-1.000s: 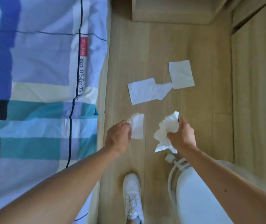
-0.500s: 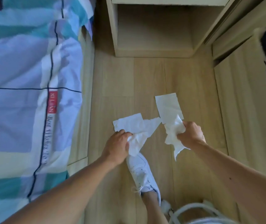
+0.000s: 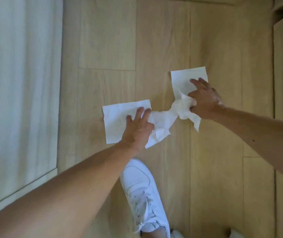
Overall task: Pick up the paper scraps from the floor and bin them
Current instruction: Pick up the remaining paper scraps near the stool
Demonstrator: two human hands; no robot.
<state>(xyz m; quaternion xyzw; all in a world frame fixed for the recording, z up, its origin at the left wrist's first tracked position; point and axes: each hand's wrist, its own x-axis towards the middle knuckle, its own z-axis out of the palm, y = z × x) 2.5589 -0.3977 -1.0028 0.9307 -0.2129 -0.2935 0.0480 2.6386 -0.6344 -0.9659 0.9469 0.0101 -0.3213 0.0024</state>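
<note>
My left hand (image 3: 137, 127) lies spread flat on one floor sheet (image 3: 118, 121); my right hand (image 3: 202, 98), fingers extended, clutches crumpled scraps (image 3: 182, 109) while touching another sheet (image 3: 183, 79). Light, soft, tearable paper: pinch mid-sheet.

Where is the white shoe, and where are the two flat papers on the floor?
white shoe (image 3: 140, 189), head view, on its toe cap.
left flat paper (image 3: 115, 119), head view, on its bare middle.
right flat paper (image 3: 183, 79), head view, on its upper part.
</note>
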